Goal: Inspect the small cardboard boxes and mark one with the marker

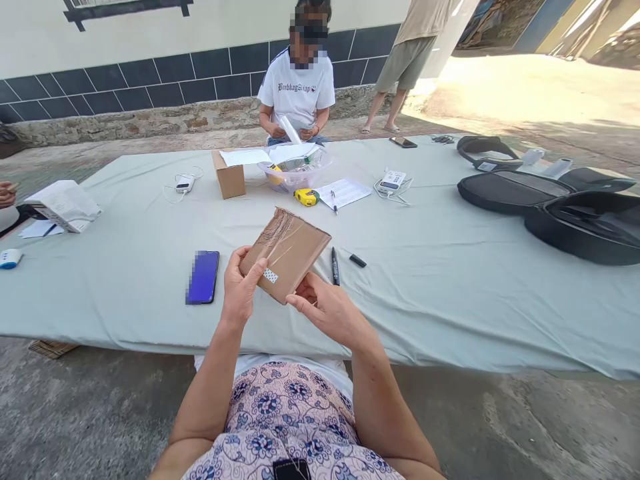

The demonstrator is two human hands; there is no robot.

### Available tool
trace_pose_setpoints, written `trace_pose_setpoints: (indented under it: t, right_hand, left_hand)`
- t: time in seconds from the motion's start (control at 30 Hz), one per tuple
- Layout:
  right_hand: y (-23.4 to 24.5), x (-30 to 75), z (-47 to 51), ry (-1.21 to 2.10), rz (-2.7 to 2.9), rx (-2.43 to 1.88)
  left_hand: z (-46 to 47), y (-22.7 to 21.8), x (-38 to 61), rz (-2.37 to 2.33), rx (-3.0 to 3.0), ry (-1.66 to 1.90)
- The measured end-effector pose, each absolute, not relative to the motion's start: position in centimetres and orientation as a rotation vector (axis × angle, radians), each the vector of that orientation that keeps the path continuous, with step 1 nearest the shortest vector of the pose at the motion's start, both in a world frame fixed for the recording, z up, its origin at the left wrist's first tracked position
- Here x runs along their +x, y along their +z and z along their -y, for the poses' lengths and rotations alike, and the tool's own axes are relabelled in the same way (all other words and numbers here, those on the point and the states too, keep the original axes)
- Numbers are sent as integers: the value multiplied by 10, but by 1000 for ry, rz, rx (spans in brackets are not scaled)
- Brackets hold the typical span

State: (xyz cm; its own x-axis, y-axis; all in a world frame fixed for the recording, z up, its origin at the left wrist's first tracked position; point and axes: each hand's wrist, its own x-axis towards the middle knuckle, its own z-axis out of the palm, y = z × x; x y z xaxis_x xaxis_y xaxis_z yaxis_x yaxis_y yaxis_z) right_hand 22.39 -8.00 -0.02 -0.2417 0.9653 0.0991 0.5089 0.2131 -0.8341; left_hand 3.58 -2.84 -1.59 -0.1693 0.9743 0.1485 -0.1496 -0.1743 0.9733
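Note:
I hold a flat brown cardboard parcel (287, 250), wrapped partly in clear tape, tilted above the near edge of the pale green cloth (425, 300). My left hand (241, 287) grips its lower left corner, thumb over a small checked label. My right hand (325, 307) supports the lower right edge with fingers curled under it. A black marker (335, 266) and its cap (357, 261) lie on the cloth just right of the parcel. A phone with a blue screen (203, 277) lies to the left.
Across the cloth a seated person (297, 87) handles papers over a clear bowl (297, 173). Near them are a small brown box (229, 177), a yellow tape measure (306, 197), a printed sheet with a pen (345, 192). Black bags (550, 207) lie right.

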Motion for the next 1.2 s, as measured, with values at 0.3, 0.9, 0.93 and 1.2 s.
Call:
trace_pose_setpoints:
  t: [0.3,0.9,0.93,1.2]
  right_hand:
    - [2,250,88,294,955,-940]
    - [-21,215,61,436,1192,-1301]
    - [-22,216,62,449,1209,-1290]
    - [-30,213,53,510,1246,-1304]
  left_hand:
    - [37,-12,34,-1151,1435,1505]
    - [37,-24,45,-1026,1405,1607]
    - [37,-23,44,-1032,1416,1612]
    - [39,-22,37,-1139,1481,1653]
